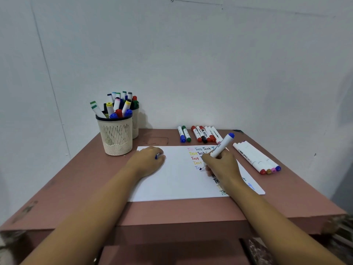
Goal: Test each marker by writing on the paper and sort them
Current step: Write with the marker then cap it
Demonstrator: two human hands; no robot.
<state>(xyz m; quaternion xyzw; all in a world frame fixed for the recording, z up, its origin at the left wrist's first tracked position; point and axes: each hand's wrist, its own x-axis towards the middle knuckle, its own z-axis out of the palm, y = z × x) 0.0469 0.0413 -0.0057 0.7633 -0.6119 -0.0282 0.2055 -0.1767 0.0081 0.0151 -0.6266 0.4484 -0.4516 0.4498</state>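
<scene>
A pinkish-brown table (76, 184) carries a white sheet of paper (177, 180) near its middle, with rows of coloured "Test" words on the sheet's right half. At the far left stands a cream mesh pen holder (115, 134) full of markers. The left hand (147, 162) rests on the paper's far left part. The right hand (222, 167) is curled round a blue marker (222, 145), its tip touching the paper. Four capped markers (256, 157) lie right of the sheet, and two more groups (204, 133) lie beyond it. The left hand's fingers curl over a small blue cap (158, 155).
</scene>
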